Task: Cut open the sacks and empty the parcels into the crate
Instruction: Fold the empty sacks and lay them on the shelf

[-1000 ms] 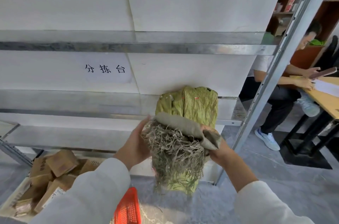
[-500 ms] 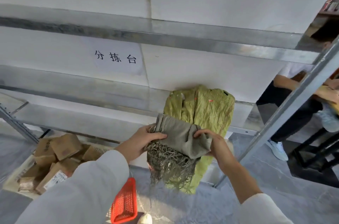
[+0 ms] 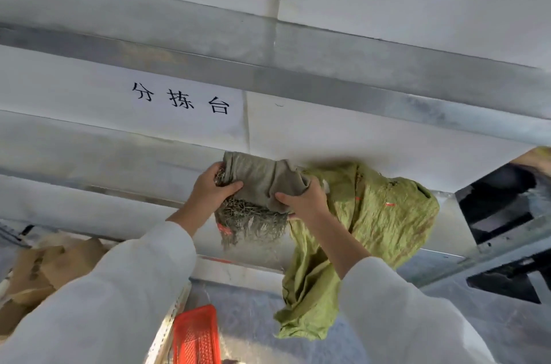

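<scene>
Grey sack (image 3: 262, 181), folded with its frayed edge hanging, is at centre frame. Your left hand (image 3: 213, 193) and right hand (image 3: 304, 199) grip its ends, fingers curled round the cloth. A green sack (image 3: 372, 214) drapes to the right. Parcels (image 3: 44, 268) are at lower left, and the red crate (image 3: 196, 337) is at bottom centre.

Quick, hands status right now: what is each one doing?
Left hand: closed, fingers gripping the frayed end of the folded sack.
Right hand: closed, fingers gripping the same sack at its other end.
</scene>
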`<state>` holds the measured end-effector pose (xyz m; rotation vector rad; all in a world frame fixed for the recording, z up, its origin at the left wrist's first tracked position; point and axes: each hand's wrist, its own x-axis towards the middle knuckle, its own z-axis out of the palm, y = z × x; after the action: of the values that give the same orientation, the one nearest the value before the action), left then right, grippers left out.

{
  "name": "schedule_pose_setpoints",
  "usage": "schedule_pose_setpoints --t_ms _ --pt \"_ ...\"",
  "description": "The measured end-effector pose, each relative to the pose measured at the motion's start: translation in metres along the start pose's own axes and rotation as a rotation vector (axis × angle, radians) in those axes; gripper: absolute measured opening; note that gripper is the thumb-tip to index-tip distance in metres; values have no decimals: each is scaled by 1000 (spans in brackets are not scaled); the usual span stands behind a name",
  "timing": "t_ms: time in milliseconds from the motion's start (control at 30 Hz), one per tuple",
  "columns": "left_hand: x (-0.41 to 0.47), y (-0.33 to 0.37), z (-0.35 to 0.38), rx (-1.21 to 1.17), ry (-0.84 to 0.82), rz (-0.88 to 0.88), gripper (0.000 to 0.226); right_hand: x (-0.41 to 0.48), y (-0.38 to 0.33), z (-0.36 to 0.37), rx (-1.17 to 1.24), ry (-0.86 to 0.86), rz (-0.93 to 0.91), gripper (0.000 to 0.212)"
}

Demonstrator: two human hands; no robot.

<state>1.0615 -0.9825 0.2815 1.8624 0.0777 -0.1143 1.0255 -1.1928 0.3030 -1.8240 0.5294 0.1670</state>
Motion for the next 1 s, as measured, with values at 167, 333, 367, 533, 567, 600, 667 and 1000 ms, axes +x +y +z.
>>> schedule_pose_setpoints --t_ms 167,333,367,533,567,600,667,1000 --pt "62 -25 3 380 -88 171 93 68 4 49 3 13 154 70" --pt "90 -53 27 856 -9 483 98 112 21 76 -137 106 107 55" --pt "92 -62 33 910 -65 545 96 118 21 75 -169 128 70 55" --pt "97 -100 43 1023 -237 514 92 132 22 75 -338 133 -13 50" --pt "101 -101 42 1028 -256 519 94 132 21 75 -374 119 -16 52" --pt "106 -99 40 1042 -278 522 96 132 19 73 -395 106 -8 56" --pt "114 -90 36 1099 -295 509 100 128 13 65 -394 73 10 56" --pt "56 -35 49 920 95 580 61 13 46 -81 57 -392 -38 28"
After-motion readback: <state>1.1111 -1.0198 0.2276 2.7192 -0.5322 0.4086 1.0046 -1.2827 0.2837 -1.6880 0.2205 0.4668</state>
